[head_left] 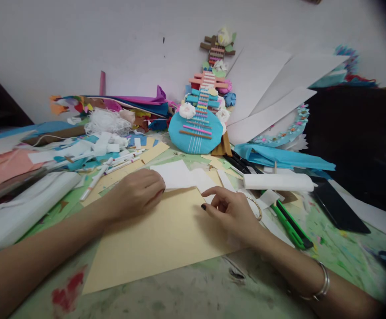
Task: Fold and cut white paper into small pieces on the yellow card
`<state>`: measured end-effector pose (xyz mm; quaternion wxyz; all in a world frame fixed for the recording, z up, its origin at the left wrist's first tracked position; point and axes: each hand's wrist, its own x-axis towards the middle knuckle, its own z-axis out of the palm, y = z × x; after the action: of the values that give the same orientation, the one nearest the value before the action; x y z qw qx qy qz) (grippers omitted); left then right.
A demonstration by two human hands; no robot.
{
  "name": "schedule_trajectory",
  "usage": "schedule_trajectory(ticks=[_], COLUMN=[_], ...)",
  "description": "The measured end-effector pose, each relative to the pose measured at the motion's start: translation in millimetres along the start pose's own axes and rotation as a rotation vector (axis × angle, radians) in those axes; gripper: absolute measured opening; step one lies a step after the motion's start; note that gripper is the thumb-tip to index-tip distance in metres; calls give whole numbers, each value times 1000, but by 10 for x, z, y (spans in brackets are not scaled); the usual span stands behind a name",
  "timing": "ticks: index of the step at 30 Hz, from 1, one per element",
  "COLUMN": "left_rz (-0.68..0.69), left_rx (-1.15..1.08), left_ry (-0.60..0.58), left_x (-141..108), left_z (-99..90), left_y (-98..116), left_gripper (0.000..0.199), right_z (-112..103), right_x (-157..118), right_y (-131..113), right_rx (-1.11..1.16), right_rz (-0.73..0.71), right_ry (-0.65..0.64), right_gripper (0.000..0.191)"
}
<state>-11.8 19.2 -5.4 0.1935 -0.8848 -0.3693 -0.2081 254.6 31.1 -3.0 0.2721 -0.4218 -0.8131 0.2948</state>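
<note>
A large pale yellow sheet of paper (153, 239) lies in front of me, its far edge slightly raised. My left hand (140, 192) is closed at the far left part of this edge, fingers bent down over the paper; the fingertips are partly hidden. Over the sheet's right side is my right hand (231, 212), with thumb and forefinger apart and nothing between them. Just beyond the far edge lie white paper pieces (176, 173). A green box cutter (291, 226) rests to the right of my right hand.
Behind stands a blue guitar-shaped paper craft (196, 130). White paper rolls (275, 181) and a black phone (339, 206) lie at the right. On the left are rolled paper sticks (96, 179), a white roll (30, 208), tangled string (108, 122) and coloured paper scraps.
</note>
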Motion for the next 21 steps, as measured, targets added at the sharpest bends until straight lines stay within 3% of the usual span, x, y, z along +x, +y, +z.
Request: schedule_trajectory(ticks=[5, 12, 16, 21], left_rz=[-52, -96, -211, -325], left_rx=[-209, -563, -748, -805], left_ry=[-159, -219, -169, -178], left_x=[-13, -3, 16, 22], left_z=[-85, -242, -311, -290], left_y=[241, 342, 365, 294], left_gripper=[22, 19, 18, 15], right_z=[43, 47, 22, 37], right_x=[-19, -2, 16, 23], right_y=[109, 89, 54, 57], right_rx=[-226, -223, -151, -70], right_rz=[-292, -526, -562, -601], right_ry=[77, 79, 53, -11], right_gripper=[23, 23, 22, 17])
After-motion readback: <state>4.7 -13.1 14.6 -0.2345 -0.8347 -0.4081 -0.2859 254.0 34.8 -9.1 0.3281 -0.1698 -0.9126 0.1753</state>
